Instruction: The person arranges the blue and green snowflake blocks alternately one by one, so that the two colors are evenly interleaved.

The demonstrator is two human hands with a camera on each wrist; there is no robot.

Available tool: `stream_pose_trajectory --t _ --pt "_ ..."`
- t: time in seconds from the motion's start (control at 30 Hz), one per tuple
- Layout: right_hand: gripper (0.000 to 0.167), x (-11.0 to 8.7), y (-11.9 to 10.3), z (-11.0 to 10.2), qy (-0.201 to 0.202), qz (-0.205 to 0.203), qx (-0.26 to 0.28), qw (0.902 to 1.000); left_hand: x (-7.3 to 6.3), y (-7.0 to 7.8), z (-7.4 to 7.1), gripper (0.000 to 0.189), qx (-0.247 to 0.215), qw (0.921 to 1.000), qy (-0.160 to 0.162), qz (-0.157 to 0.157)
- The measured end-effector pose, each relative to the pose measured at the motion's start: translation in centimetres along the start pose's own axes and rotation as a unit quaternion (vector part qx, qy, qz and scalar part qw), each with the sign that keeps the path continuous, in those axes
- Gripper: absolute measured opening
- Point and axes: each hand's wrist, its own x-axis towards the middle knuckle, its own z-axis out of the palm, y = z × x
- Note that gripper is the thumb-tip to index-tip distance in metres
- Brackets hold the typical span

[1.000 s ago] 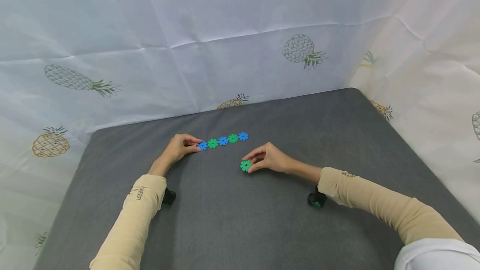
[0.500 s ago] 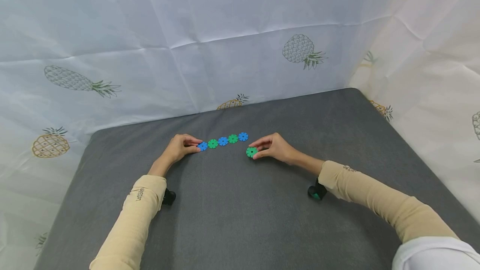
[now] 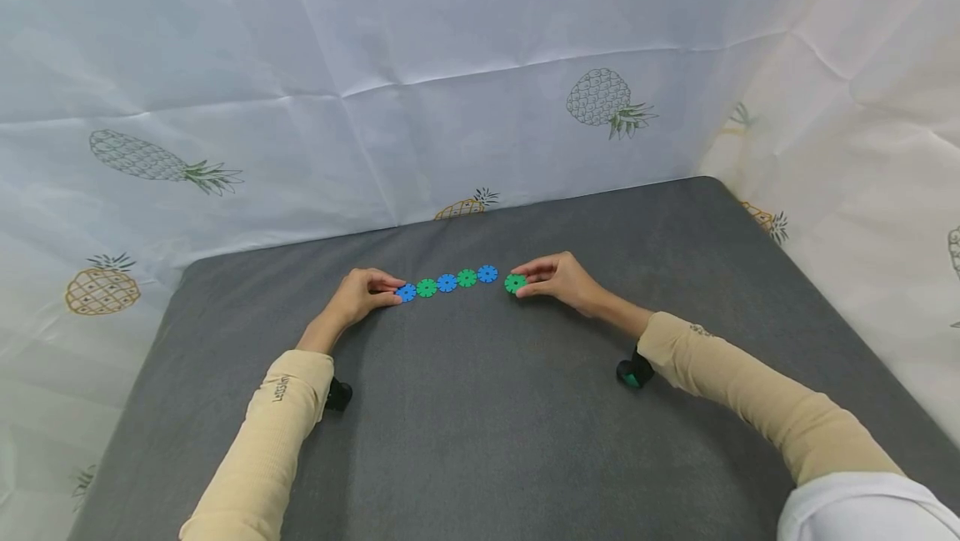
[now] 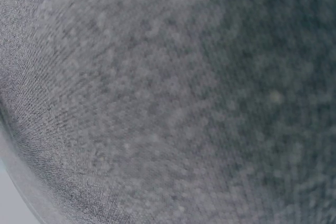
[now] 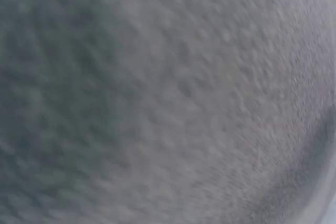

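A row of flat, notched plastic discs runs across the cloth in the head view, blue and green by turns, edge against edge. My left hand (image 3: 354, 299) pinches the blue disc (image 3: 407, 293) at the row's left end between thumb and fingers. At the right end lies another blue disc (image 3: 487, 273). Just right of it, with a small gap between, my right hand (image 3: 562, 281) pinches a loose green disc (image 3: 514, 283) by its right side. Both wrist views show only blurred grey cloth, with neither hand nor disc.
Dark grey cloth (image 3: 480, 424) covers the table under both forearms. A white curtain (image 3: 465, 132) printed with pineapples hangs behind the far edge and along the right side. Black wrist cameras (image 3: 634, 371) sit under the sleeves.
My right hand has carried the green disc away from me and slightly right, up level with the row's right end. The left hand and the row have stayed put.
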Motion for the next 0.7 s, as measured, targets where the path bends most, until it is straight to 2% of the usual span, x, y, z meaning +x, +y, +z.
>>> stream_pose_trajectory --t 0.43,0.7 --pt "0.040 1.8 0.1 -1.4 0.026 0.011 0.025 0.9993 0.0 0.1 -0.1 0.026 0.001 1.0000 -0.005 -0.006" --pt "0.043 2.8 0.3 -2.5 -0.006 0.040 0.005 0.9992 0.1 0.1 -0.2 0.027 0.003 0.9999 -0.005 -0.009"
